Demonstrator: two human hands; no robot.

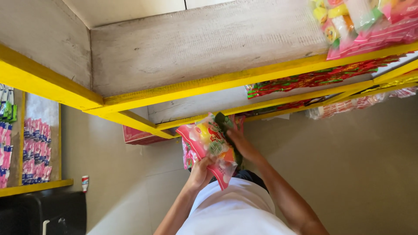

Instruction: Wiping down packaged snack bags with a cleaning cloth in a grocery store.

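1. Closest to the camera, the person's white shirt [235,209] fills the bottom middle, with both forearms rising from it toward the shelves.
2. Just beyond, the left hand [199,173] is closed on the lower edge of a pink snack packet [208,146], fingers curled around its bottom corner.
3. The right hand [238,142] grips the same packet from the other side, along its upper right edge, so the packet sits between the two hands, tilted and held in the air in front of the chest.
4. Behind the packet, more pink packets [188,157] show, touching or just beside it; whether they are held too cannot be told.
5. Farther off, a red box [139,135] lies just under a yellow shelf rail [130,119].
6. Yellow-edged wooden shelves [196,48] span the view above; the nearest board is bare grey wood.
7. Red and green sachets [313,78] and bright candy bags [365,21] lie on the shelves at the right.
8. Farthest left, rows of pink sachets [37,152] hang on a wall rack.
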